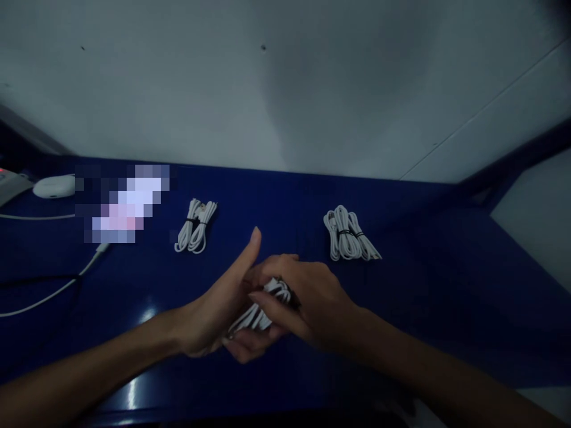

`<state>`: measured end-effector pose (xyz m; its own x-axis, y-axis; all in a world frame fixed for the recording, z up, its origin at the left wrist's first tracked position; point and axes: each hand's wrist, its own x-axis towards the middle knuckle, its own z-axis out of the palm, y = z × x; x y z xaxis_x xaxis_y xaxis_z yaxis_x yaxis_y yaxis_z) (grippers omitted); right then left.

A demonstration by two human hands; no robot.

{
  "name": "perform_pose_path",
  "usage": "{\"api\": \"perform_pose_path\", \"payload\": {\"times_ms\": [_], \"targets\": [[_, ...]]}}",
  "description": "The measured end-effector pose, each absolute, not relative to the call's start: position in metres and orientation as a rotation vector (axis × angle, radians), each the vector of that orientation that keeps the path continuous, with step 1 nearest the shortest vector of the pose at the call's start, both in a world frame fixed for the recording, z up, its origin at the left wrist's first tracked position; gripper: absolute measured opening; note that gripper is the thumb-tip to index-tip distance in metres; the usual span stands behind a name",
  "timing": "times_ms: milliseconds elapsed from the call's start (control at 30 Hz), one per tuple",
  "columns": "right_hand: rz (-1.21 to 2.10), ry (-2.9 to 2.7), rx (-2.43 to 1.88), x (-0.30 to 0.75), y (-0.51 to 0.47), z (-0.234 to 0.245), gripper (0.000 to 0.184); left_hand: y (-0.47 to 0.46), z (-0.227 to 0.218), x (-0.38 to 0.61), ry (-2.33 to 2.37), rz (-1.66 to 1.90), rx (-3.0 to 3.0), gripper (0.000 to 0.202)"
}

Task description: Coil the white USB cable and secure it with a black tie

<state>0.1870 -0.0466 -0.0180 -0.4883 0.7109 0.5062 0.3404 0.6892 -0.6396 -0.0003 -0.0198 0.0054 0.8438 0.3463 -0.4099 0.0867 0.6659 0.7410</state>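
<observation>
Two hands meet over the near middle of the blue desk (423, 285), both closed on one white cable coil (261, 309). From below, the left hand (218, 315) cups the coil, thumb raised; the right hand (312, 303) grips its top end, where a dark tie shows. Farther back lie two more tied coils, well apart: a left coil (195, 226) and a right coil (348, 235). At the far left corner sits a white case (53, 186), with loose white cables (49, 294) along the left edge.
</observation>
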Motion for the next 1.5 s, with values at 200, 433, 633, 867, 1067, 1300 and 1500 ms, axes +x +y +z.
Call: {"api": "perform_pose_path", "payload": {"times_ms": [200,433,633,867,1067,1300,1500], "targets": [[0.231,-1.964,-1.022,0.185,-0.048,-0.018,0.018,-0.018,-0.004,-0.002,0.527,0.079,0.896,0.104],[-0.024,-1.83,-1.084,0.19,-0.047,-0.012,0.021,-0.026,0.008,-0.001,0.8,0.245,1.144,0.07],[-0.072,-1.99,-0.915,0.195,-0.04,-0.016,0.016,-0.025,0.012,-0.004,0.752,0.248,1.209,0.064],[-0.43,-2.03,-0.834,0.196,-0.033,-0.019,0.032,-0.022,0.007,0.0,0.738,0.296,1.164,0.065],[-0.417,-2.006,-0.859,0.2,-0.029,-0.018,0.039,-0.02,0.01,-0.003,0.777,0.312,1.186,0.068],[-0.356,-2.048,-0.817,0.203,-0.026,-0.015,0.032,-0.021,0.01,-0.003,0.704,0.356,1.133,0.062],[-0.323,-2.044,-0.776,0.206,-0.025,-0.015,0.041,-0.023,0.009,-0.001,0.616,0.355,1.059,0.048]]}}
